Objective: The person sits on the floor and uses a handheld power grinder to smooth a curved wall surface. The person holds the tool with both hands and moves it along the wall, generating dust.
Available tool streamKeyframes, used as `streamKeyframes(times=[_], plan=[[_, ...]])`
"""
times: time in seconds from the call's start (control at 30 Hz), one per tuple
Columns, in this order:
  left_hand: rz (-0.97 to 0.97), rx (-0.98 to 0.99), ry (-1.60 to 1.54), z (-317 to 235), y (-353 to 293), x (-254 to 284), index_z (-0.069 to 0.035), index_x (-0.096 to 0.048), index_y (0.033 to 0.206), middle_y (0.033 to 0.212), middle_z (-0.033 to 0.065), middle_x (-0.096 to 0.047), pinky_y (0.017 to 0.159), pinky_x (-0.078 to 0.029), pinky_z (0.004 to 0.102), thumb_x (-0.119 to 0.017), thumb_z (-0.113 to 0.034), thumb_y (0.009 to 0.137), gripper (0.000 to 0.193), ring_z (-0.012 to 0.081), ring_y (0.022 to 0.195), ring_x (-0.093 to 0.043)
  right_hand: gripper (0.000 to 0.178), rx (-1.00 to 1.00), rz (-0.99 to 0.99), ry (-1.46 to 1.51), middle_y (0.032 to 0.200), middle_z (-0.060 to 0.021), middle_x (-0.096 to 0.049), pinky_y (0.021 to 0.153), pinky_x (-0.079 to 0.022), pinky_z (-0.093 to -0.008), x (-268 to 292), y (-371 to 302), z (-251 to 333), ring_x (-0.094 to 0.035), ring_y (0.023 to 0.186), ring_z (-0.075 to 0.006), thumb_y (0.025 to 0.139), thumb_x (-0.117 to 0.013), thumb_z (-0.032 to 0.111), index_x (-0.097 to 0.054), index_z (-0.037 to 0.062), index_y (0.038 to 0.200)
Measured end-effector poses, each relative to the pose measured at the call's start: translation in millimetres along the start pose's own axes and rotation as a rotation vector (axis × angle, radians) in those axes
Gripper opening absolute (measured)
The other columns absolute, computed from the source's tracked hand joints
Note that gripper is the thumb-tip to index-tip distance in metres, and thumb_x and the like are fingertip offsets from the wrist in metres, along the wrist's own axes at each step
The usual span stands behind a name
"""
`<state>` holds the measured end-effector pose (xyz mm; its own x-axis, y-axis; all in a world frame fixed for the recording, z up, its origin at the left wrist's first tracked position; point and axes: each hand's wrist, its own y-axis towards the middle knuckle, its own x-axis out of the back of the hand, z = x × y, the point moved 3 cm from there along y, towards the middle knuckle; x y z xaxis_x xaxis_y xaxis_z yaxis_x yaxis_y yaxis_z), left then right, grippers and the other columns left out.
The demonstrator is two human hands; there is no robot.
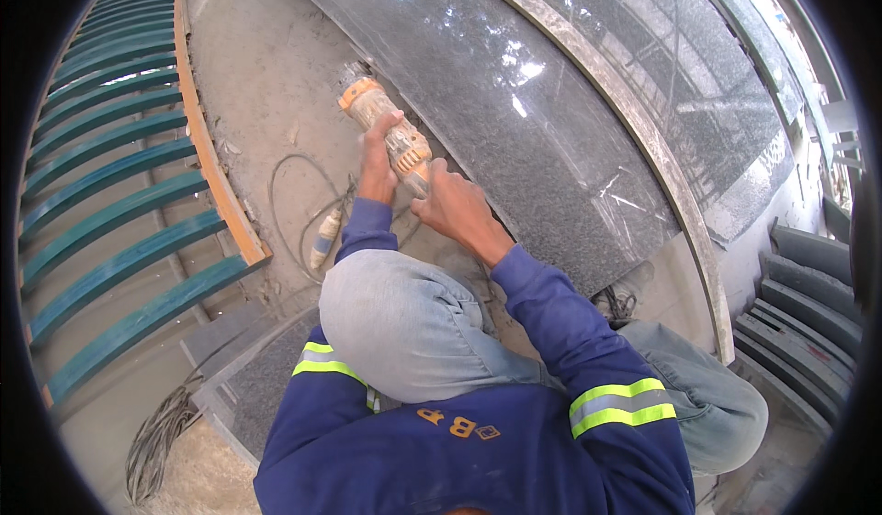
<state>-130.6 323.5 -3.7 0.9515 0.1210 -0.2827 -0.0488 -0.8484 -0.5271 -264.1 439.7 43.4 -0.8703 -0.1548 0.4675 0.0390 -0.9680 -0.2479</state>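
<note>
A dusty orange-and-grey power tool, apparently an angle grinder, is in both my hands. My left hand wraps round the side of its body. Farther back, my right hand is closed on the rear handle. The tool's head points away from me, close to the near edge of a dark polished stone slab. Whether the head touches that edge I cannot tell; its disc is hard to make out.
A thin cable loops on the dusty floor beside a white-and-blue plug connector. To the left stands a green-slatted rack with an orange rail. Coiled cable lies lower left. Stone strips are stacked at right.
</note>
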Motion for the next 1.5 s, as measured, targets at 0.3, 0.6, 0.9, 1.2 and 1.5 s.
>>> streamKeyframes(times=[0.3, 0.6, 0.9, 1.2, 1.5], plan=[[0.002, -0.028, -0.061, 16.2, -37.5, -9.5, 0.003, -0.057, 0.102, 0.080, 0.0143, -0.063, 0.055, -0.059, 0.0393, -0.072, -0.015, 0.082, 0.031, 0.0255, 0.061, -0.067, 0.043, -0.084, 0.073, -0.022, 0.083, -0.0316, -0.069, 0.071, -0.056, -0.0517, 6.4, -36.1, -1.3, -0.071, 0.082, -0.0466, 0.079, -0.075, 0.021, -0.048, -0.0043, 0.100], [-0.016, -0.006, -0.065, 16.3, -38.6, -7.1, 0.005, -0.059, 0.101, 0.079, 0.0138, -0.063, 0.054, -0.059, 0.0394, -0.072, -0.014, 0.082, 0.030, 0.0252, 0.060, -0.067, 0.044, -0.060, 0.066, -0.034, 0.083, -0.0311, -0.069, 0.072, -0.056, -0.0517, 2.7, -34.2, -4.1, -0.071, 0.082, -0.0468, 0.079, -0.076, 0.021, -0.048, -0.0051, 0.100], [0.020, 0.016, -0.022, 23.1, -30.2, -0.3, 0.000, -0.054, 0.106, 0.084, 0.0159, -0.064, 0.058, -0.061, 0.0400, -0.070, -0.019, 0.084, 0.034, 0.0277, 0.066, -0.069, 0.053, -0.107, -0.053, -0.070, 0.097, -0.0319, -0.066, 0.075, -0.057, -0.0504, -10.0, -27.4, -2.2, -0.070, 0.087, -0.0470, 0.074, -0.082, 0.027, -0.053, -0.0075, 0.101], [0.002, 0.010, -0.081, 20.0, -34.6, -8.7, 0.005, -0.058, 0.100, 0.080, 0.0156, -0.064, 0.056, -0.060, 0.0415, -0.073, -0.015, 0.082, 0.031, 0.0277, 0.062, -0.068, 0.046, -0.033, -0.159, -0.175, 0.095, -0.0316, -0.067, 0.074, -0.058, -0.0506, -9.0, -26.1, -4.7, -0.071, 0.086, -0.0456, 0.074, -0.082, 0.026, -0.056, -0.0068, 0.095], [0.007, 0.033, -0.005, 20.8, -34.5, -8.9, -0.002, -0.055, 0.104, 0.083, 0.0147, -0.062, 0.057, -0.060, 0.0404, -0.071, -0.020, 0.083, 0.032, 0.0272, 0.066, -0.067, 0.042, -0.117, -0.005, -0.043, 0.085, -0.0326, -0.069, 0.075, -0.056, -0.0523, -2.3, -26.3, -6.3, -0.070, 0.085, -0.0477, 0.077, -0.077, 0.022, -0.055, -0.0078, 0.096]])
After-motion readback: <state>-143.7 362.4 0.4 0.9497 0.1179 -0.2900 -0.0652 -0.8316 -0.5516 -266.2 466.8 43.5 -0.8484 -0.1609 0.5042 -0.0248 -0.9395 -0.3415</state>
